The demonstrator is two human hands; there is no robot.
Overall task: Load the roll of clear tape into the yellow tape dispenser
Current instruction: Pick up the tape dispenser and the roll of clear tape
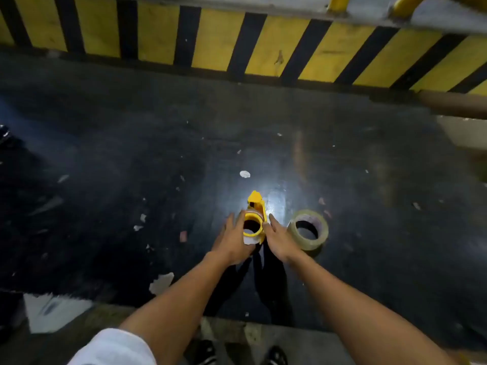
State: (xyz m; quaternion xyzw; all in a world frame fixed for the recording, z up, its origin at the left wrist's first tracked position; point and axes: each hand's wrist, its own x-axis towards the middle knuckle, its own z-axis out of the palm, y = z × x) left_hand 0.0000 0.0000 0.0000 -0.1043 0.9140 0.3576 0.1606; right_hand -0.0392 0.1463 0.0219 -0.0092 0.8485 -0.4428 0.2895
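Tape roll (308,229), clear with a yellowish tint, lying flat on the dark tabletop (131,154), just right of the right hand (278,238) and not touched by it. Yellow tape dispenser (255,219) standing on the same dark surface just left of the roll, between the two hands; round yellow hub facing the camera, yellow head pointing away toward a bright glare patch. Something pale, whitish, showing around the hub and beneath it; impossible to tell whether an old core or a strip of tape.

Left hand (232,243) spread loosely, fingers extended, cupping the left side of the dispenser's hub, palm side against or very near it; firm grasp or mere contact, cannot tell. Right hand likewise open, fingers stretched forward, thumb side against the right edge of the dispenser; nothing enclosed in it.

Both forearms bare, reaching forward from the lower edge of the view; white sleeve (113,349) at lower left. Dark shoes (276,356) visible at the bottom edge, below the near rim of the surface.

Scraps of white paper (161,283) scattered over the dark surface, one larger torn piece near the left forearm. Yellow-and-black striped barrier (210,40) along the far side.
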